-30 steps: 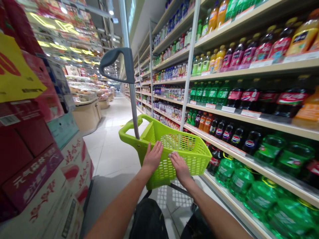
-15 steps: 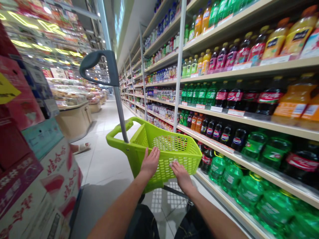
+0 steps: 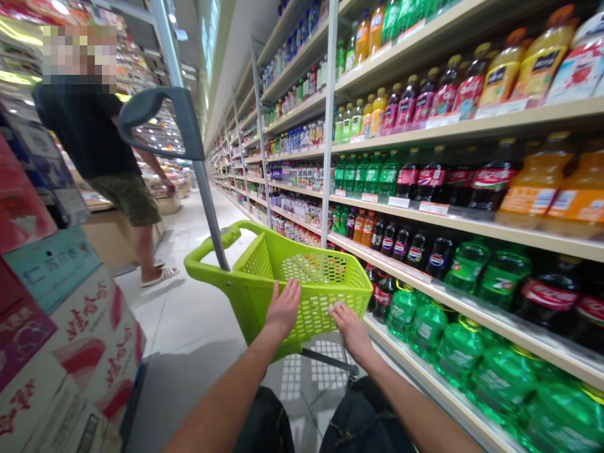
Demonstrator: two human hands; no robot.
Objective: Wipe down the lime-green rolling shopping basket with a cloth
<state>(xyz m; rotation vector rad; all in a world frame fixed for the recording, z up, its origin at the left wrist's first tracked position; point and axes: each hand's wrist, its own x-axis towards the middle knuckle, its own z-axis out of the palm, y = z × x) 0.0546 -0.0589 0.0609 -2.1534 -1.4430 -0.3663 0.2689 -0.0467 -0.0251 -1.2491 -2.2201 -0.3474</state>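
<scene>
A lime-green plastic shopping basket (image 3: 245, 277) on wheels stands in the aisle in front of me, empty, with a tall grey pull handle (image 3: 155, 119) rising from its far side. My left hand (image 3: 283, 308) lies flat against the basket's near wall, fingers stretched up over the rim. Beside it my right hand (image 3: 349, 327) presses on the same wall, fingers curled at the rim. Neither hand carries anything loose.
Long shelves (image 3: 472, 226) of soft-drink bottles run along the right. Stacked cardboard cartons (image 3: 70, 340) crowd the left. A person in a dark shirt and shorts (image 3: 104, 145) walks across the aisle at the far left. Pale tiled floor (image 3: 189, 314) stretches ahead.
The basket has shifted left in view with both my hands on it. A person has stepped into the aisle from the left; earlier only a sandalled foot showed.
</scene>
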